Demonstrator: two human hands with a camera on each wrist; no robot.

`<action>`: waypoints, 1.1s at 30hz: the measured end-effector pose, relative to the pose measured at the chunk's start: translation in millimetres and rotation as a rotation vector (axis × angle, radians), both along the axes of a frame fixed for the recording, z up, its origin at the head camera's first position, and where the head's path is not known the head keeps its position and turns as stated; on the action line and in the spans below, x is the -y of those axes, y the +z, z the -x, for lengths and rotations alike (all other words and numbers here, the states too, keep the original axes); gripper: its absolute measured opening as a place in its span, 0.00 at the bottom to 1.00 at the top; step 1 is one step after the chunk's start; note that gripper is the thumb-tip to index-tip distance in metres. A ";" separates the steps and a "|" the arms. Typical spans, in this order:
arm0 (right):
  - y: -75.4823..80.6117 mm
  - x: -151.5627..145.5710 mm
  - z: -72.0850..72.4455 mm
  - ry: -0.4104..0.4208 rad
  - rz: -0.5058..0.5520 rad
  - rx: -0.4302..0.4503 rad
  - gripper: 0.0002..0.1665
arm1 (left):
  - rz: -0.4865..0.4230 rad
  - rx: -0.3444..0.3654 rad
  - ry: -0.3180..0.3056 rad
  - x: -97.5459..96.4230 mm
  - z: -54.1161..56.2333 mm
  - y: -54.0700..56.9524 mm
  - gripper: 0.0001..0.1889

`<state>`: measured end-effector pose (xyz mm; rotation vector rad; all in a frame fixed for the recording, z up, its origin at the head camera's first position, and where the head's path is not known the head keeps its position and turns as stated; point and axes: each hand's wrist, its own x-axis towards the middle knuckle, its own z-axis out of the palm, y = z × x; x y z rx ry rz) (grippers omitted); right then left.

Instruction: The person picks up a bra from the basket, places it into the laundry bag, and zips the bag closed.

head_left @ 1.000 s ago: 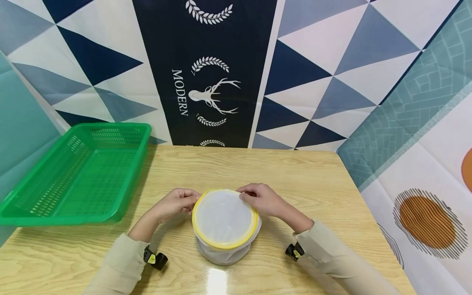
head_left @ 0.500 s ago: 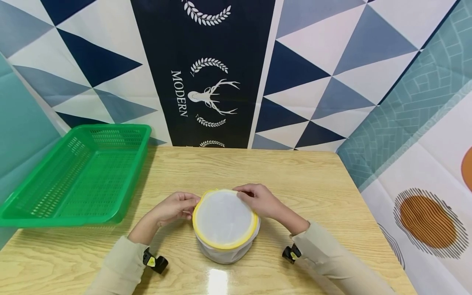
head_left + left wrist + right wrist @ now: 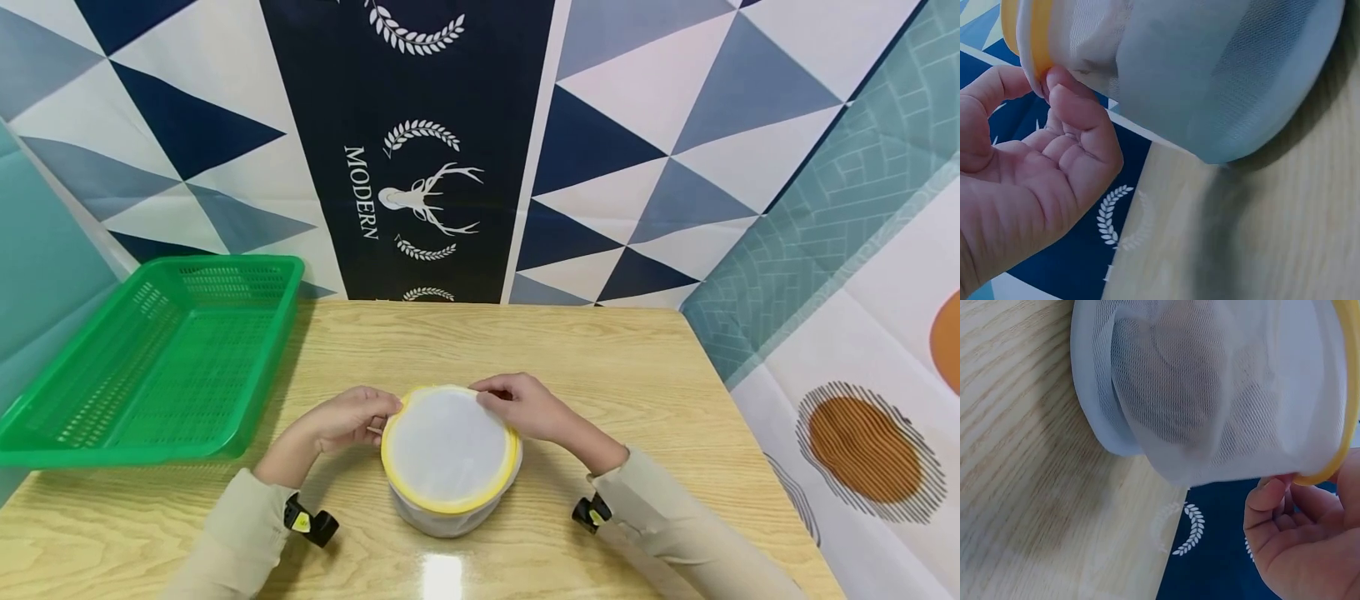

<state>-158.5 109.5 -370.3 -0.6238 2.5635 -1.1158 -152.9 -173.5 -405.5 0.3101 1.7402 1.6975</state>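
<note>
- Head view: a mesh bag (image 3: 450, 450) sits on the near table (image 3: 600, 358), right of the green basket (image 3: 112, 457).
- Left hand (image 3: 351, 418) pinches its yellow rim (image 3: 450, 507), far-left side.
- Right hand (image 3: 525, 407) pinches it, far-right side.

Beige sleeves (image 3: 663, 521), black wrist cameras (image 3: 323, 528), yellow patches (image 3: 302, 522)

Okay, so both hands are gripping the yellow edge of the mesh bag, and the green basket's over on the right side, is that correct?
Not quite: the green basket is on the left side, as the head view shows. The left hand and right hand do grip the yellow edge of the mesh bag.
</note>
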 end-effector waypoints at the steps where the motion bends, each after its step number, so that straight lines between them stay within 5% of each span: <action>1: 0.3 0.3 0.3 0.003 -0.009 0.000 0.17 | 0.016 -0.001 -0.003 0.4 1.0 1.6 0.10; 9: 1.0 2.7 7.2 0.047 -0.004 0.040 0.19 | 0.054 -0.027 -0.042 -1.5 6.2 10.5 0.11; 18: 3.2 14.7 15.0 0.050 -0.065 0.005 0.20 | 0.032 -0.059 -0.061 -4.5 10.5 11.8 0.09; 33: 0.3 19.3 20.9 0.116 -0.024 0.075 0.19 | 0.003 -0.126 -0.118 -3.8 13.1 12.7 0.07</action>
